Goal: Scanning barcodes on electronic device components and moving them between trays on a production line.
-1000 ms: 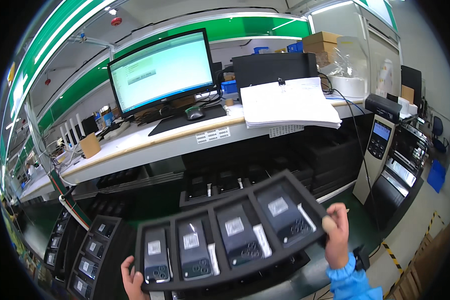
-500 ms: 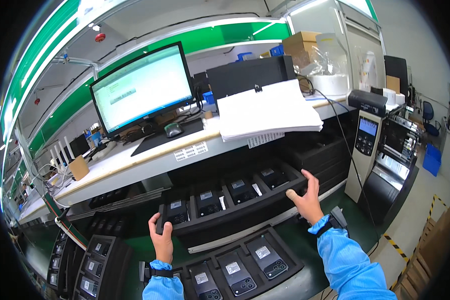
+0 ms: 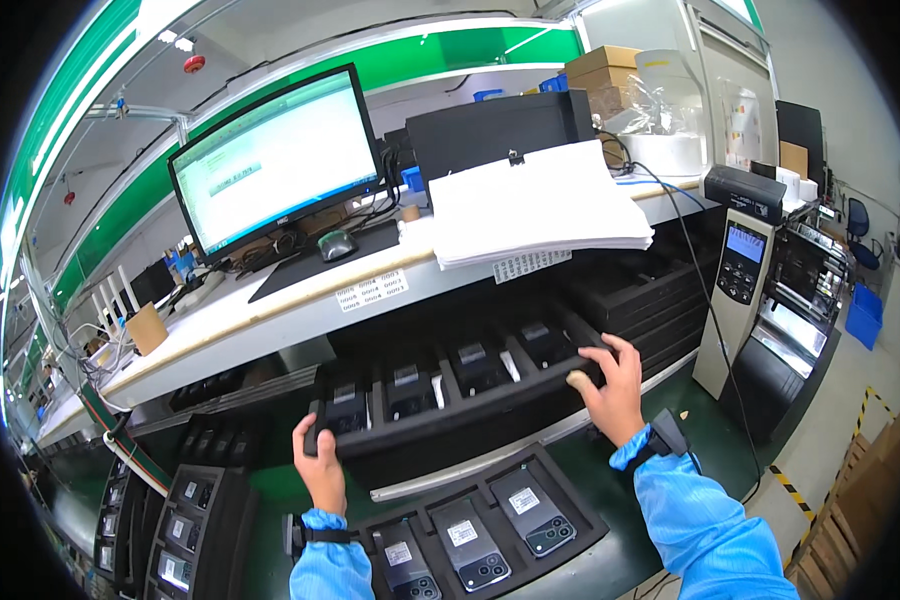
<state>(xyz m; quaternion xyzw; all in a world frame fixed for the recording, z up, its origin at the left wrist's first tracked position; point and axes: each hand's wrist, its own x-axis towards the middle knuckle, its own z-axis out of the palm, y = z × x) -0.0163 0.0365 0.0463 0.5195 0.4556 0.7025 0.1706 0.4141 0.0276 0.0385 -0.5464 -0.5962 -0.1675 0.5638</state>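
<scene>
A long black foam tray (image 3: 490,412) holds several dark phones (image 3: 477,367) in separate slots, with thin white strips beside some. It lies on a stack of similar trays under the shelf. My left hand (image 3: 320,468) grips its left end, thumb in front. At the right end, my right hand (image 3: 613,392) has its fingers bent over the corner and its thumb against the near side. Nearer to me, a second foam tray (image 3: 592,530) bears phones lying camera side up, each with a white label; the lower left of this tray runs behind my left sleeve.
More phone trays (image 3: 225,500) stand at the lower left. Above, a shelf bears a monitor (image 3: 280,165), a mouse (image 3: 337,244) and a clipped paper stack (image 3: 540,205) overhanging its edge. A label printer (image 3: 735,290) stands at the right, a black cable hanging before it.
My right hand's fingers have come inward and closed over the tray's right corner. My left hand has drawn closer round the left end. The view has tilted slightly.
</scene>
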